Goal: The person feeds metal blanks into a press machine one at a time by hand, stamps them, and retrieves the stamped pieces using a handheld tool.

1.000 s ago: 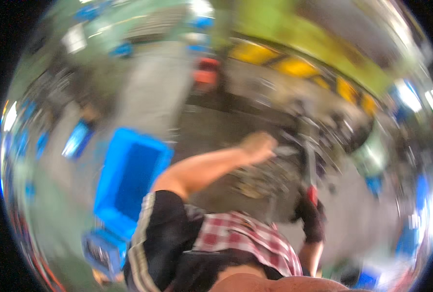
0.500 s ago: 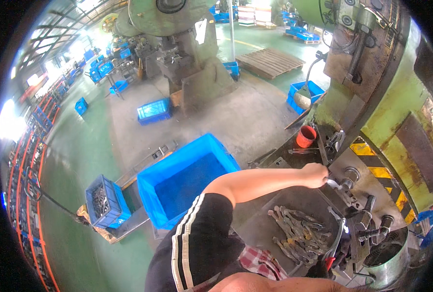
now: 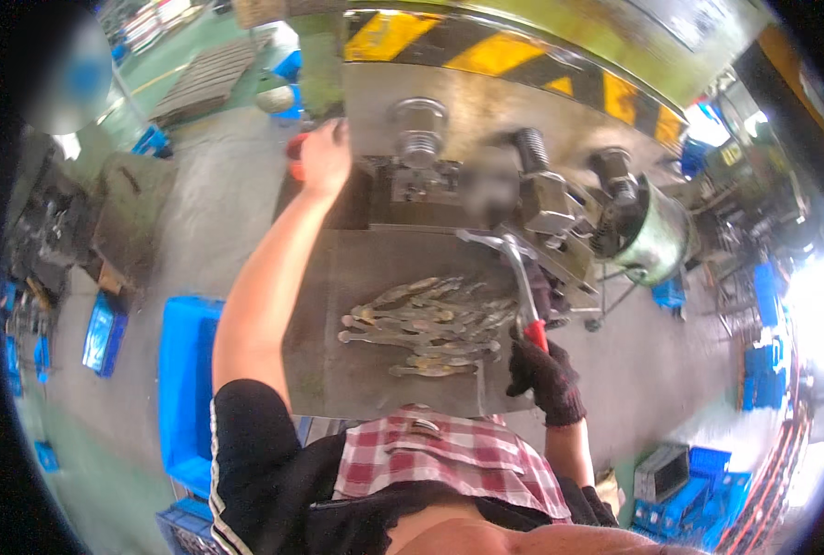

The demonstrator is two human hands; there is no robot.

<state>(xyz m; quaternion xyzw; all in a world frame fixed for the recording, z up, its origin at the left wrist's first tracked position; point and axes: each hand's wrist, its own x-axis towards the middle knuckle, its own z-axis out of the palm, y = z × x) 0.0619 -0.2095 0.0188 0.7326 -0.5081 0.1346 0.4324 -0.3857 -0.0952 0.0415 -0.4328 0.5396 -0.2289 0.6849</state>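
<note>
My right hand (image 3: pixel 549 377), in a dark knitted glove, is closed round the red handle of long metal tongs (image 3: pixel 526 289). At their far end is a flat grey metal piece (image 3: pixel 482 239), in front of the press. My bare left hand (image 3: pixel 327 159) reaches far forward beside a red cup (image 3: pixel 296 155), its fingers curled; what they hold, if anything, is hidden. Between my arms, several forged metal pieces (image 3: pixel 421 319) lie heaped on the metal table (image 3: pixel 338 268). Behind them sits the press's die block (image 3: pixel 426 190).
Across the front runs the press's yellow-and-black striped guard (image 3: pixel 495 54). Thick springs on posts (image 3: pixel 419 134) rise from its bed. A greenish metal drum (image 3: pixel 657 236) stands at right. To my left is a large blue crate (image 3: pixel 185 388); more blue crates (image 3: pixel 694 495) are at lower right.
My view has swung right to face the press. The left hand has moved from the die to the red cup. My right hand with the tongs now shows fully.
</note>
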